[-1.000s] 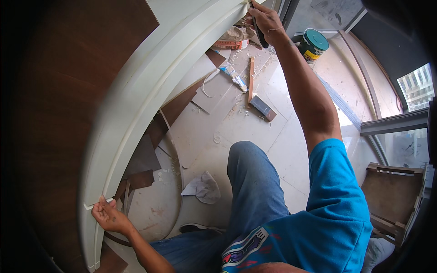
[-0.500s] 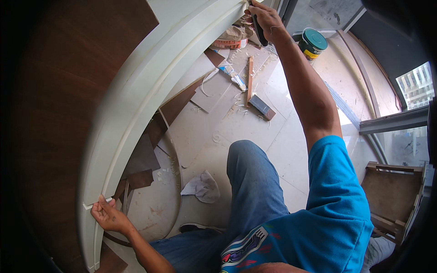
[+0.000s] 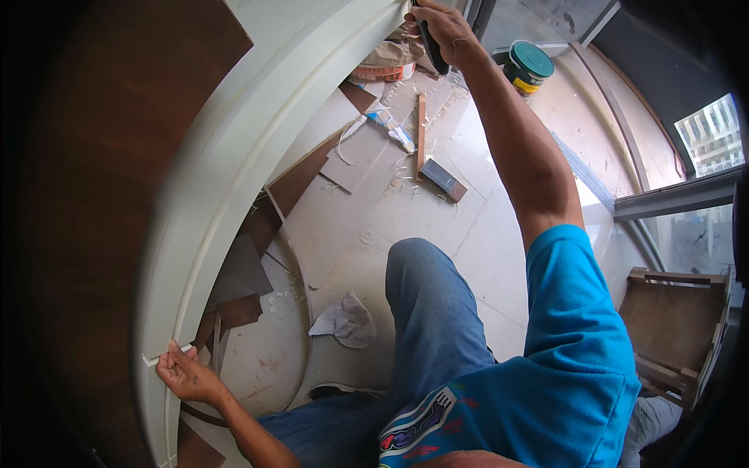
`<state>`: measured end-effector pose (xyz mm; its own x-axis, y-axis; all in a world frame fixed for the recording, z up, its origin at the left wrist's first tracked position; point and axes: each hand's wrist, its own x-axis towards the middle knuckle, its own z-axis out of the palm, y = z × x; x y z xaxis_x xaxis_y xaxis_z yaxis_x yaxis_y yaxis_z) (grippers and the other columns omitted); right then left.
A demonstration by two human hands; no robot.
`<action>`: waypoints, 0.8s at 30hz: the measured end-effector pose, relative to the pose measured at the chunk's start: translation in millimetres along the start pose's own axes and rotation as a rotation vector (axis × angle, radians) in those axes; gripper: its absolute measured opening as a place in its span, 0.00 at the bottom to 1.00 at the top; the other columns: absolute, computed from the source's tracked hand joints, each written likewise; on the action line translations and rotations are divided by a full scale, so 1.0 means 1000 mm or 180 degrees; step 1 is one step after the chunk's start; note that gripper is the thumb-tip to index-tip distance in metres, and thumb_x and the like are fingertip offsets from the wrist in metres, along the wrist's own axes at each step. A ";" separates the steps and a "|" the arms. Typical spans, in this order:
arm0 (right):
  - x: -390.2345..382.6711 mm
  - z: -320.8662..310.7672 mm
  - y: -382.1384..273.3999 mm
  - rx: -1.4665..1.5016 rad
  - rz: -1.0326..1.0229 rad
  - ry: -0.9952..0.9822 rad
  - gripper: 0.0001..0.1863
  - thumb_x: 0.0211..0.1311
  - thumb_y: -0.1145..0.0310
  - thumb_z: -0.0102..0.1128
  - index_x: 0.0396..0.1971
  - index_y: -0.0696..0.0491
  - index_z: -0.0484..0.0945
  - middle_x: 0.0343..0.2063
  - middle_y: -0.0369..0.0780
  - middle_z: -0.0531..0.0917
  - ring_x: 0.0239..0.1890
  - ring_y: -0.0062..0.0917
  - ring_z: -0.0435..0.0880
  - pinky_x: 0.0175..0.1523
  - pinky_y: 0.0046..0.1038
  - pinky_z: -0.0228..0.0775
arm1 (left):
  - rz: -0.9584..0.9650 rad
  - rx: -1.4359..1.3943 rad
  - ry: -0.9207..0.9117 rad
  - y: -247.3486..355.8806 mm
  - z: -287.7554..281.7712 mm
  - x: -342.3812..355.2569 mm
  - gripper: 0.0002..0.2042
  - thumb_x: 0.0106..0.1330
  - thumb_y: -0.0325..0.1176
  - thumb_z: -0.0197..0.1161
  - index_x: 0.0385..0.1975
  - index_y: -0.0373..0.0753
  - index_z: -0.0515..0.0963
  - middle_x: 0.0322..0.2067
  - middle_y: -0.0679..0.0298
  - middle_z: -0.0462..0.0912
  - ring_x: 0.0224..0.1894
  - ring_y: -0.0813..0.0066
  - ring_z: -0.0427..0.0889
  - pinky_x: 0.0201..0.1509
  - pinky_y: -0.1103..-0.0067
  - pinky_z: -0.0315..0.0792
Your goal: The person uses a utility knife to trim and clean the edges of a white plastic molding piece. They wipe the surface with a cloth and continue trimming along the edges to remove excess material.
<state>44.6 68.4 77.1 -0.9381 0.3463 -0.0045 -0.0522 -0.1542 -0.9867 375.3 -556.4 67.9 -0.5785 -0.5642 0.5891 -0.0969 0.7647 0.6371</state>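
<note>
A long white panel edge [image 3: 234, 171] with a groove running along it curves from the lower left to the top. At its lower part my left hand [image 3: 187, 377] is closed in a pinch against the edge, beside a seam. A small white bit shows near the fingertips, but I cannot make out what they grip. My right hand [image 3: 445, 35] reaches to the far end of the panel, wrapped round a black-handled tool [image 3: 432, 51]. The tool's working end is hidden by the hand and the frame's upper rim.
Brown board offcuts [image 3: 238, 273] lie under the panel. Farther off are a wooden strip [image 3: 421, 132], a dark block [image 3: 443, 181], pale shavings and a green-lidded bucket [image 3: 529, 66]. A white cloth [image 3: 345, 321] lies by my leg; a wooden crate [image 3: 675, 327] stands at right.
The view has shifted slightly. My right hand with the black-handled tool appears a little farther left and up along the panel. My left hand stays at the seam.
</note>
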 end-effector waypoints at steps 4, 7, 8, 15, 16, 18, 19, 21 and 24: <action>0.014 -0.011 0.015 -0.0046 -0.0321 -0.0183 0.19 0.71 0.69 0.59 0.59 0.53 0.82 0.37 0.39 0.85 0.30 0.22 0.82 0.35 0.27 0.76 | 0.0008 -0.0041 -0.0001 -0.002 0.003 0.000 0.16 0.75 0.38 0.69 0.45 0.30 0.76 0.37 0.54 0.87 0.27 0.76 0.84 0.30 0.83 0.81; 0.017 -0.012 0.024 -0.0107 -0.0409 -0.0342 0.23 0.71 0.69 0.61 0.65 0.52 0.81 0.43 0.40 0.87 0.34 0.22 0.84 0.41 0.27 0.80 | 0.0049 -0.0013 0.0007 -0.004 0.003 0.000 0.16 0.75 0.39 0.68 0.45 0.30 0.77 0.37 0.54 0.87 0.27 0.76 0.84 0.31 0.83 0.81; 0.014 -0.011 0.025 -0.0118 -0.0389 -0.0399 0.23 0.71 0.69 0.61 0.64 0.53 0.81 0.43 0.41 0.87 0.34 0.22 0.84 0.42 0.27 0.80 | 0.0067 0.0001 0.0019 -0.007 0.001 0.001 0.16 0.75 0.39 0.68 0.45 0.30 0.77 0.37 0.54 0.86 0.27 0.76 0.84 0.31 0.83 0.82; 0.007 -0.013 0.011 0.0002 -0.0043 -0.0085 0.12 0.72 0.70 0.57 0.48 0.59 0.85 0.27 0.38 0.83 0.23 0.24 0.79 0.25 0.27 0.71 | 0.0199 0.0011 -0.0026 -0.009 -0.001 0.003 0.16 0.75 0.39 0.68 0.45 0.30 0.76 0.37 0.54 0.86 0.27 0.76 0.84 0.31 0.83 0.82; 0.007 -0.013 0.011 0.0001 -0.0060 -0.0090 0.13 0.72 0.70 0.57 0.49 0.60 0.85 0.27 0.38 0.83 0.23 0.23 0.79 0.26 0.27 0.72 | 0.0171 0.0021 -0.0016 -0.005 0.000 0.002 0.15 0.76 0.38 0.68 0.44 0.29 0.76 0.35 0.54 0.85 0.26 0.77 0.83 0.30 0.83 0.82; 0.007 -0.013 0.012 0.0005 -0.0094 -0.0105 0.14 0.73 0.70 0.58 0.50 0.61 0.85 0.28 0.38 0.84 0.24 0.23 0.80 0.27 0.27 0.73 | 0.0116 0.0046 0.0010 0.004 0.003 0.000 0.13 0.77 0.35 0.67 0.42 0.28 0.75 0.33 0.55 0.84 0.25 0.78 0.81 0.29 0.83 0.81; 0.008 -0.012 0.013 0.0057 -0.0148 -0.0098 0.15 0.73 0.70 0.58 0.51 0.61 0.85 0.28 0.38 0.84 0.24 0.23 0.80 0.28 0.27 0.73 | 0.0129 0.0036 0.0001 0.003 0.002 0.000 0.14 0.77 0.35 0.67 0.42 0.28 0.76 0.33 0.55 0.84 0.25 0.78 0.81 0.29 0.83 0.81; 0.011 -0.010 0.018 0.0159 -0.0253 -0.0082 0.16 0.72 0.70 0.58 0.53 0.62 0.84 0.29 0.39 0.85 0.25 0.23 0.81 0.29 0.26 0.74 | 0.0153 0.0015 -0.0018 0.001 0.002 0.001 0.14 0.77 0.36 0.67 0.42 0.29 0.76 0.33 0.56 0.84 0.25 0.78 0.81 0.29 0.83 0.80; 0.019 -0.014 0.019 -0.0137 -0.0242 -0.0200 0.18 0.72 0.70 0.58 0.56 0.62 0.84 0.32 0.39 0.86 0.27 0.22 0.82 0.30 0.26 0.75 | 0.0110 -0.0071 0.0005 0.006 0.003 -0.001 0.14 0.77 0.36 0.67 0.43 0.29 0.76 0.33 0.56 0.84 0.25 0.78 0.81 0.29 0.83 0.80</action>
<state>30.9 85.0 55.8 -0.9517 0.2965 0.0794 -0.1104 -0.0895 -0.9898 373.0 -550.6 69.4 -0.5799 -0.5379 0.6119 -0.0588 0.7767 0.6272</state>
